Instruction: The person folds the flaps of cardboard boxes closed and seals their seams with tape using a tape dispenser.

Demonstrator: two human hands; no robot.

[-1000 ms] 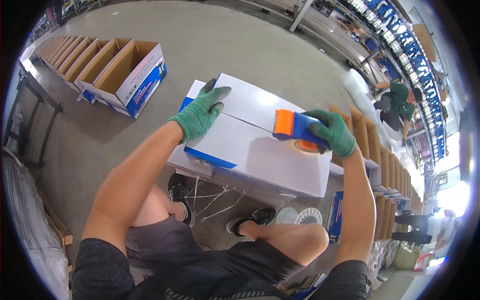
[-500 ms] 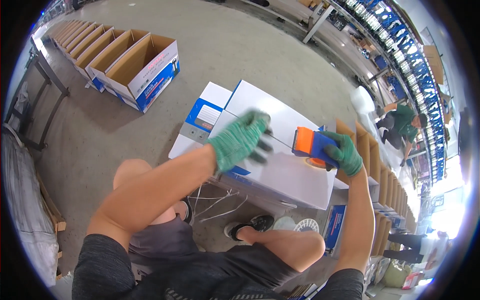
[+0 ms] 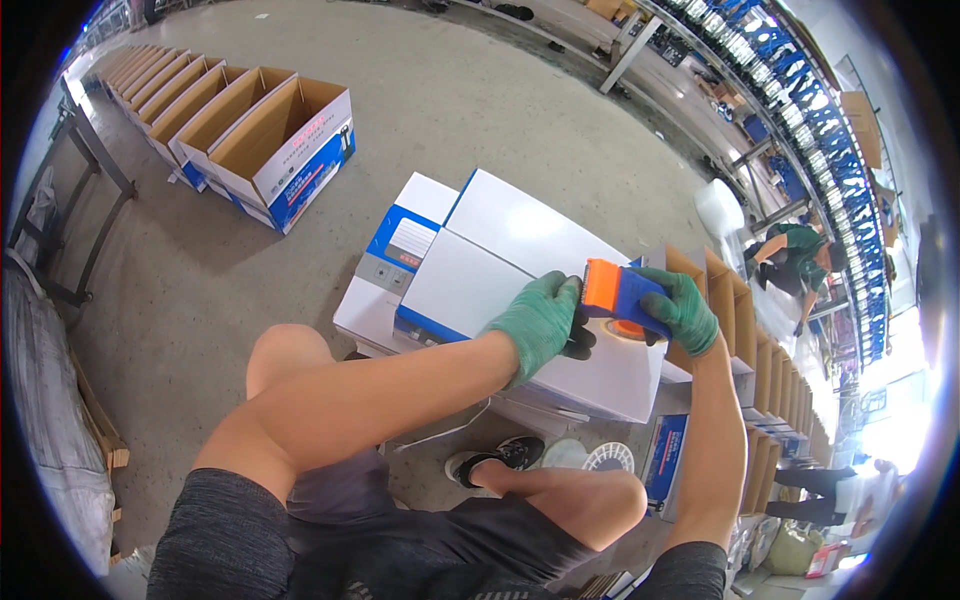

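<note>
On top of a white carton (image 3: 520, 290) with blue trim, closed flaps up, both gloved hands meeting near its right end. Left hand (image 3: 538, 322) in a green glove, fingers curled and pressing down on the flap just beside the tool, apparently to keep the flaps flat and the box steady; whether anything is pinched under those fingers cannot be told. Right hand (image 3: 682, 310), also green-gloved, closed around a tape dispenser (image 3: 615, 290) with an orange front plate and a blue body, held low against the carton top so that its front edge meets the cardboard close to the seam between the flaps. Beneath and to the left, a second white-and-blue box (image 3: 395, 270) partly covered by the first, seemingly serving as a raised base that brings the work up to knee level. Bare knees and a dark shoe below, seated close to the stack. Farther left on the concrete floor (image 3: 420, 110), a row of open brown cartons (image 3: 250, 130) standing side by side, flaps up. At the right, more upright cartons (image 3: 745, 330) in a line, and beyond them another person in green (image 3: 795, 255), bent over, well apart.
</note>
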